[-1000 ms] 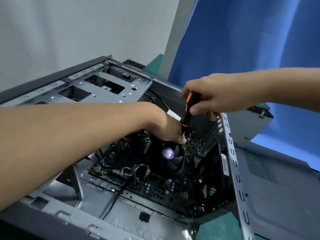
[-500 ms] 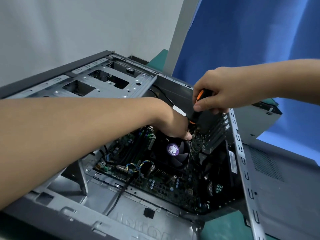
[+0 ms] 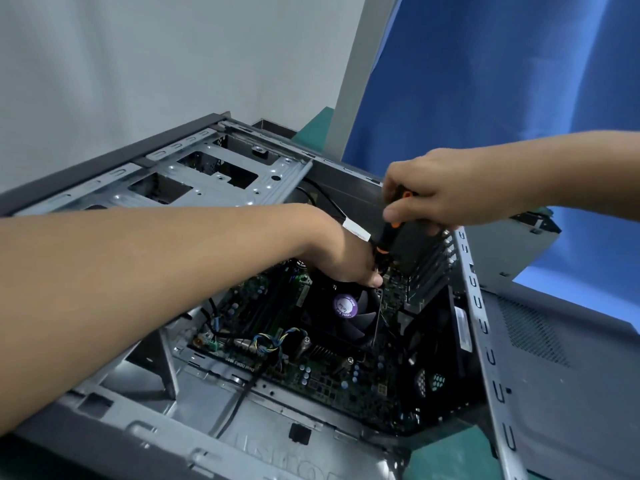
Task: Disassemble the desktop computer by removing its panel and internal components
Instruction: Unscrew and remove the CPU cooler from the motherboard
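Above cooler fan [image 3: 362, 318] | right hand [image 3: 427, 190] wraps screwdriver [image 3: 385, 238] | left hand [image 3: 348, 259] grip unclear | risk: tip slips, gouges motherboard [image 3: 329, 379]

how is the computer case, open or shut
Open: the grey metal computer case has no cover on top; its green motherboard and black round fan show.

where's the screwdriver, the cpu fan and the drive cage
screwdriver [image 3: 385, 235]: head view, on the black part of its handle
cpu fan [image 3: 345, 305]: head view, on the purple label at its hub
drive cage [image 3: 277, 181]: head view, on the bare metal of its top plate
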